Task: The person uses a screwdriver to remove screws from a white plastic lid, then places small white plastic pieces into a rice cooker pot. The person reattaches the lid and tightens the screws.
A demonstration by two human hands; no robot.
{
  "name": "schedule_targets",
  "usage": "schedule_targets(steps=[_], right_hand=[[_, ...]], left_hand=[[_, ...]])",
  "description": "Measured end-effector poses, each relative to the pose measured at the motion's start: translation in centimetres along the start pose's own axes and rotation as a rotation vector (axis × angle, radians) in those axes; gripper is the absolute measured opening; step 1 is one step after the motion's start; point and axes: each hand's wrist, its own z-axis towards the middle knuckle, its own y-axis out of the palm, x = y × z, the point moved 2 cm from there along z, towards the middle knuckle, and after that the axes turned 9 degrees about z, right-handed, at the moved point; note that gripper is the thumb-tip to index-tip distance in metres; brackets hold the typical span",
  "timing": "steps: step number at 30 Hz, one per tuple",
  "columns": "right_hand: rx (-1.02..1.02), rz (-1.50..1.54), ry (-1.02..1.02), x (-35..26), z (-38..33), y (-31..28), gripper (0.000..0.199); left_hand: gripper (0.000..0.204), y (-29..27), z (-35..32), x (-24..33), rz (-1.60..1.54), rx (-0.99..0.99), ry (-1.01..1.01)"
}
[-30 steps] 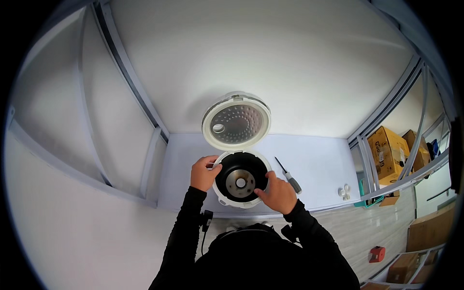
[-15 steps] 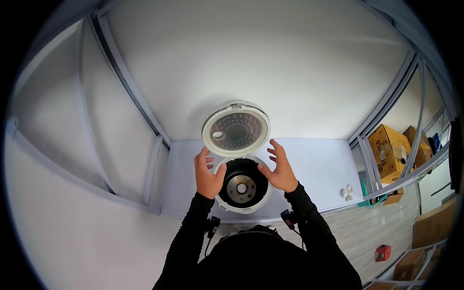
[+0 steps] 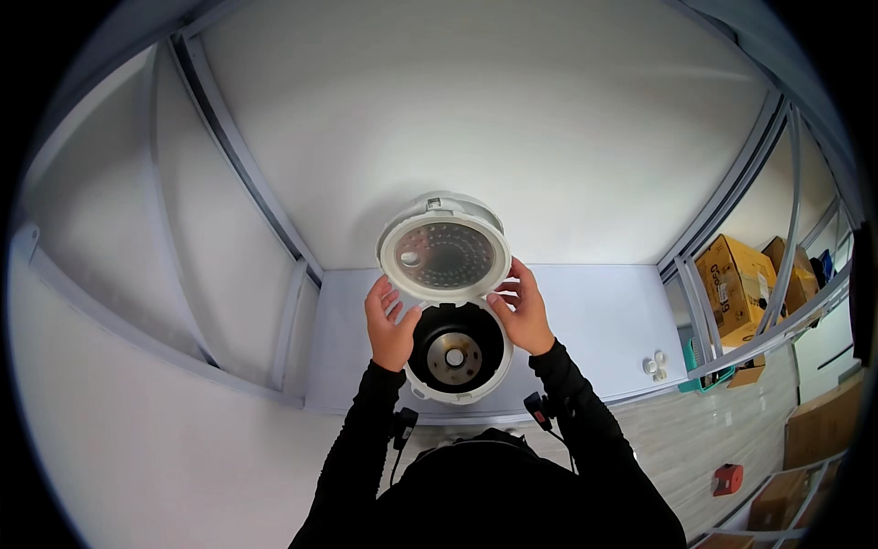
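Observation:
A white rice cooker stands open on the table, with no inner pot in it. Its dark cavity shows a round metal heating plate at the bottom. The raised lid is at the far side. In front of its shell leans the inner lid, a dimpled metal disc in a white ring, its upper edge apart from the shell. My right hand is closed at the ring's lower right edge. By the lower left edge, my left hand has its fingers apart; whether they touch the ring is unclear.
Small white round objects sit near the right end of the white table. Metal frame posts stand on both sides. Beyond the right frame are cardboard boxes, a teal basket and a red object on the floor.
The inner lid has tipped toward me, and a gap shows between its top and the lid shell. My right hand has moved left onto the ring's edge; my left hand has barely shifted.

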Motion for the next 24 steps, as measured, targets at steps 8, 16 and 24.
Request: schedule_targets(steps=[8, 16, 24], right_hand=[[0.028, 0.105, 0.004, -0.2, -0.4, -0.2, 0.031], [0.012, -0.212, -0.43, -5.1, -4.8, -3.3, 0.035], [0.042, -0.218, -0.465, -5.6, -8.2, -10.4, 0.034]], left_hand=[[0.074, -0.2, 0.0, 1.0, -0.164, -0.071, -0.059], [0.045, 0.1, -3.6, 5.7, -0.352, -0.125, 0.067], [0.058, 3.4, -8.7, 7.8, -0.741, -0.665, -0.061]])
